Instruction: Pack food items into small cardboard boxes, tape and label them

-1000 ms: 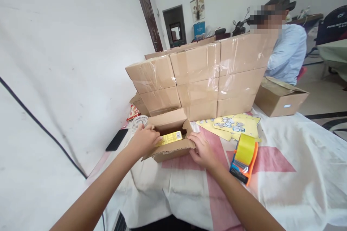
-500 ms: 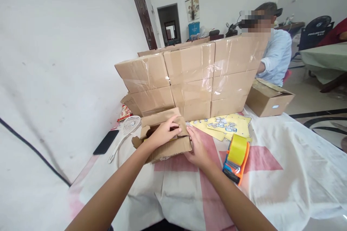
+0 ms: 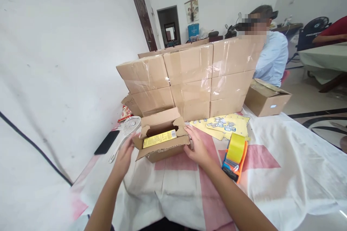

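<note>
A small cardboard box (image 3: pixel 165 153) stands in front of me with its top flaps raised. Inside, along its near side, lies a yellow printed packet (image 3: pixel 159 139) with a barcode; the far part of the inside is dark. My left hand (image 3: pixel 126 153) is at the box's left end, its fingers closed around the left flap, the thumb mostly hidden. At the opposite end my right hand (image 3: pixel 197 148) grips the right flap and corner, fingertips on top and thumb at the near side.
Behind the box rises a wall of taped cartons (image 3: pixel 189 79). To the right lie yellow printed sheets (image 3: pixel 227 124) and a tape dispenser (image 3: pixel 235 157). A white slotted ladle (image 3: pixel 132 125) and a black phone (image 3: pixel 107 142) lie left. Another person (image 3: pixel 273 57) sits beyond another carton (image 3: pixel 267 101).
My left hand has moved from over the box's top to its left end, exposing the yellow packet and the opening. My right hand stays at the right end.
</note>
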The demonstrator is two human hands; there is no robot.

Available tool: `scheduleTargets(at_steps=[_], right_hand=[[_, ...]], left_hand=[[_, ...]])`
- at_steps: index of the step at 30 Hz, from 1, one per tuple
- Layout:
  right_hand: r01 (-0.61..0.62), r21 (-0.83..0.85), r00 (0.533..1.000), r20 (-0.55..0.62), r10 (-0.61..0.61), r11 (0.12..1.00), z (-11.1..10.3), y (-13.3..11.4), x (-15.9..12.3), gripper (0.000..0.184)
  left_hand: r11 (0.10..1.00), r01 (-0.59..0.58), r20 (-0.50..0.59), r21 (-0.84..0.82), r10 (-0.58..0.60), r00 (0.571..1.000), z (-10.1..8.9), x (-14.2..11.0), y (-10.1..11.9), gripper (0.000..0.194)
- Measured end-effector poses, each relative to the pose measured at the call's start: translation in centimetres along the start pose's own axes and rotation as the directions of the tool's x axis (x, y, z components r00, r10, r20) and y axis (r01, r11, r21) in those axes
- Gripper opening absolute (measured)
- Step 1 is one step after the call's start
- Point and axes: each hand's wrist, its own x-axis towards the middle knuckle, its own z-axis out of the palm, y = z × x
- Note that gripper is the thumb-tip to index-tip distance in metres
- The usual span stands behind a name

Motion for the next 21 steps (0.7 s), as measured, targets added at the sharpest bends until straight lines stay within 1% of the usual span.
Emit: scheduleTargets(at_steps=[2,3,5,7,9,11,12,14,16,17,19,21], right_hand=[[0.0,-0.003,1.0,-0.003,0.0,1.0,0.0,0.1,0.0,0.079],[0.002,-0.003,1.0,-0.004,-0.002,1.0,0.0,0.1,0.0,0.079],[0.012,-0.002,1.0,-0.005,-0.012,1.0,0.0,0.2,0.0,0.078],[0.031,0.002,0.999,-0.01,-0.031,1.0,-0.1,0.2,-0.1,0.076],[0.039,0.002,0.999,-0.017,-0.039,0.999,-0.2,0.2,-0.1,0.069],[0.033,-0.004,0.999,-0.03,-0.033,0.999,-0.2,0.0,0.0,0.055],[0.03,-0.003,0.999,-0.043,-0.03,1.0,-0.3,-0.2,0.0,0.048],[0.033,0.004,0.996,-0.081,-0.033,0.999,-0.4,-0.5,0.1,0.037],[0.043,0.017,0.993,-0.114,-0.041,0.999,-0.5,-0.8,0.3,0.029],[0.044,0.022,0.991,-0.124,-0.041,0.999,-0.5,-0.9,0.3,0.027],[0.032,0.033,0.99,-0.137,-0.027,0.999,-0.5,-1.1,0.5,0.024],[0.013,0.047,0.99,-0.144,-0.006,0.999,-0.4,-1.2,0.5,0.023]], left_hand=[[0.99,-0.136,0.147,0.042,0.128,0.981,0.9,-0.9,-0.8,0.05],[0.978,-0.2,0.187,0.058,0.186,0.965,1.2,-1.1,-1.0,0.048],[0.956,-0.282,0.218,0.078,0.259,0.941,1.6,-1.3,-1.1,0.051],[0.948,-0.306,0.219,0.086,0.281,0.934,1.6,-1.2,-1.3,0.055],[0.956,-0.289,0.195,0.053,0.274,0.942,1.6,-1.1,-1.6,0.053],[0.972,-0.236,0.122,-0.004,0.235,0.964,2.0,-1.2,-1.9,0.047],[0.98,-0.195,0.07,-0.032,0.196,0.978,2.3,-1.2,-1.9,0.047],[0.993,-0.079,-0.042,-0.089,0.075,0.996,3.3,-1.5,-1.7,0.048],[0.985,0.029,-0.111,-0.167,-0.048,0.993,4.3,-1.7,-1.1,0.049],[0.977,0.059,-0.127,-0.206,-0.087,0.988,4.8,-1.8,-0.7,0.049],[0.963,0.071,-0.154,-0.259,-0.114,0.982,5.6,-1.9,-0.1,0.051],[0.958,0.041,-0.194,-0.284,-0.099,0.976,6.2,-1.7,0.1,0.055]])
